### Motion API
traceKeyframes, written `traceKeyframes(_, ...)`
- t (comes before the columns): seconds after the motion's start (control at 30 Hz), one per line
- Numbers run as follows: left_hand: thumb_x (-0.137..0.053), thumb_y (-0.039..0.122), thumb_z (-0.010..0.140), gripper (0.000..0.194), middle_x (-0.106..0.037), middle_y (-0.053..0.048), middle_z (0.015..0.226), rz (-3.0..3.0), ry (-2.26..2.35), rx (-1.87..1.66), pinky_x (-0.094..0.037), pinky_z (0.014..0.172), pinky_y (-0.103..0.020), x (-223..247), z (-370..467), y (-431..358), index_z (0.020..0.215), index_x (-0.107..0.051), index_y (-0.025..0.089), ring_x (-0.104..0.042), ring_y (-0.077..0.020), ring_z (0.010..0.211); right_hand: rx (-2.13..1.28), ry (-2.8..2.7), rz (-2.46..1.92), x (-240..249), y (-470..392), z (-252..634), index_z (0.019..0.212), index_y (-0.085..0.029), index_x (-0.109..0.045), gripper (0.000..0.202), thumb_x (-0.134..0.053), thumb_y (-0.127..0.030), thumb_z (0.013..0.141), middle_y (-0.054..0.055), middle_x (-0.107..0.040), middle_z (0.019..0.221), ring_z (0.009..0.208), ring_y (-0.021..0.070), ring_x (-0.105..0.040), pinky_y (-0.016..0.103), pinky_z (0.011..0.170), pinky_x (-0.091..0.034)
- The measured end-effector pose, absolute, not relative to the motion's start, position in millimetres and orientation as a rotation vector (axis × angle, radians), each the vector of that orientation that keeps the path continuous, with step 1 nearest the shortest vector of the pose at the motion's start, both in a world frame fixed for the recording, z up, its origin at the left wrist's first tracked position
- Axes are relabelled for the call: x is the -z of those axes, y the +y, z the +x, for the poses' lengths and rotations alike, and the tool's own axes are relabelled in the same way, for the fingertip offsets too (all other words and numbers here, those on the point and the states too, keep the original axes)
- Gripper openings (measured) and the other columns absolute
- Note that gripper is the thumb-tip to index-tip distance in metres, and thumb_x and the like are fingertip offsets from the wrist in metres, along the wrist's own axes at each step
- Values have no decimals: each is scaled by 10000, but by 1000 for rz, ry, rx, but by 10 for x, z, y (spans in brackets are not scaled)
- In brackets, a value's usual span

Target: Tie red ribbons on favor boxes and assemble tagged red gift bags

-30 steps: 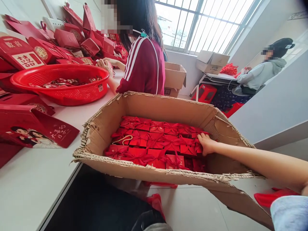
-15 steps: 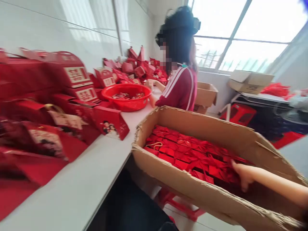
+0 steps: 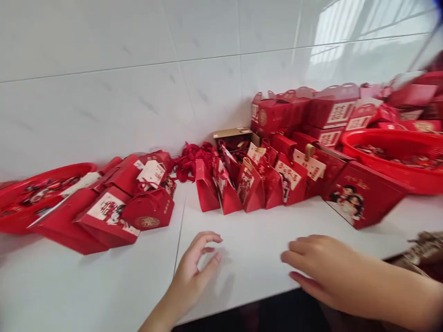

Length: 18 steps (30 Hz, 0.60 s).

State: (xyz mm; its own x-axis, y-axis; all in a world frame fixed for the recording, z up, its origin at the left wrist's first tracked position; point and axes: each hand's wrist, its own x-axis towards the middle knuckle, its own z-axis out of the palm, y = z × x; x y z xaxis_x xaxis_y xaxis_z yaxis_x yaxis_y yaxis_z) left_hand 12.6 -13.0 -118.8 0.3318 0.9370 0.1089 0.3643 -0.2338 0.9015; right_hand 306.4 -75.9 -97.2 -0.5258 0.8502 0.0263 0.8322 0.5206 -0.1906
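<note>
Both of my hands are over the white table, with nothing held in either. My left hand has its fingers curved and apart from the thumb. To the right, my right hand hangs near the front edge, its thumb apart from the bent fingers. Beyond them stands a row of red gift boxes with cards and tags. A larger red box with a printed couple is closest to my right hand. On the left, a red box with a gold emblem leans among other red boxes.
Red plastic baskets of small wrapped items stand at the left and right. Stacked red boxes and a pile of dark red ribbons are by the tiled wall. A cardboard carton edge shows at lower right.
My view has swung left from the carton and the co-worker to the table. My right hand has come out of the carton of red boxes. My left hand has come into view.
</note>
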Motion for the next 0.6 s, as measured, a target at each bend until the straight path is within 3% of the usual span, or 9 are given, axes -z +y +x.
traceKeyframes(0.07,-611,384,837,240,-648,-100,1108,1763,1280,-1010,-514,968,-377,981,23,62,1005,-653,216,-627,-253,1085,-289,-2875,-1243,999,-254,2526,760,-210,-661,100,-606,-136,800,66,-707,732,625,218,-642,316,557,-370)
traceKeyframes(0.17,-619,391,803,270,-660,-110,1071,1759,1427,-1217,-538,916,-380,670,-109,471,982,-613,190,-631,-262,1087,-598,-2750,-1009,1239,267,1949,709,-203,-638,77,-645,-177,782,26,-717,732,626,181,-621,269,540,-324)
traceKeyframes(0.37,-610,304,800,319,-629,-109,1175,1884,1724,-1510,-496,965,-385,-47,-481,1386,1084,-534,180,-609,-236,1130,-618,-2560,-980,1708,587,1604,788,-184,-624,119,-529,-175,858,16,-692,735,602,129,-567,231,562,-341)
traceKeyframes(0.5,-600,198,836,387,-604,-83,1221,1944,1988,-1422,-502,940,-338,-367,-702,2017,1201,-473,198,-608,-197,1119,-834,-2408,-906,1803,593,1638,709,-186,-610,116,-554,-175,810,-3,-644,668,562,104,-504,204,549,-336)
traceKeyframes(0.6,-654,207,853,374,-636,-72,1142,1956,2167,-1079,-547,838,-340,-377,-758,2568,1201,-522,180,-653,-194,977,-967,-2316,-934,1828,616,1620,674,-183,-601,111,-558,-164,774,-6,-622,635,546,99,-480,198,536,-324)
